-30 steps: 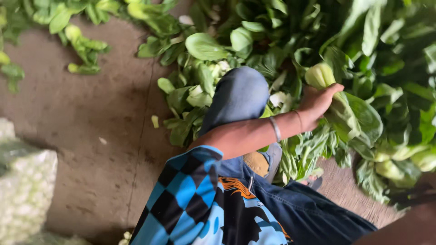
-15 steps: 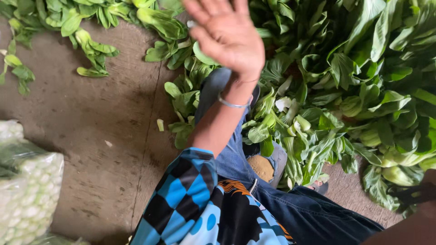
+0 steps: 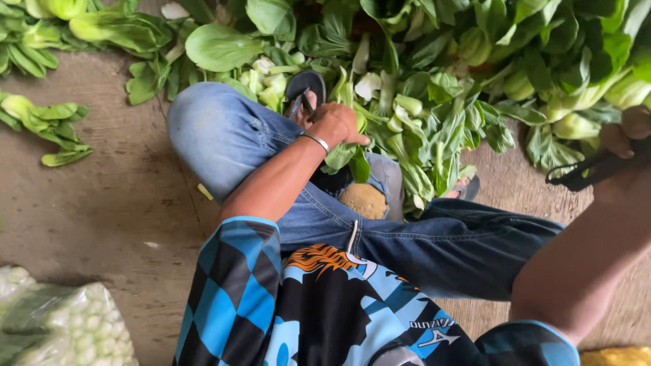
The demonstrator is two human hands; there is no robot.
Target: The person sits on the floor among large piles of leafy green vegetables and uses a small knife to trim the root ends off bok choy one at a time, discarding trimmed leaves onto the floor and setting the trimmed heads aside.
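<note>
Stalk (image 3: 352,146) in left hand (image 3: 333,124) points downward.

1. The left hand (image 3: 336,124) has a thin silver bangle (image 3: 316,141) on its wrist; the forearm is bare.
2. The right hand (image 3: 627,146) shows at the frame's right edge, its forearm bare too.
3. The short-sleeved shirt (image 3: 319,305) is black with blue and light-blue checks on the sleeves, an orange tiger print and white lettering on the chest.
4. Faded blue jeans (image 3: 224,135) cover both legs.
5. A black sandal (image 3: 305,87) is on 1 foot.
</note>
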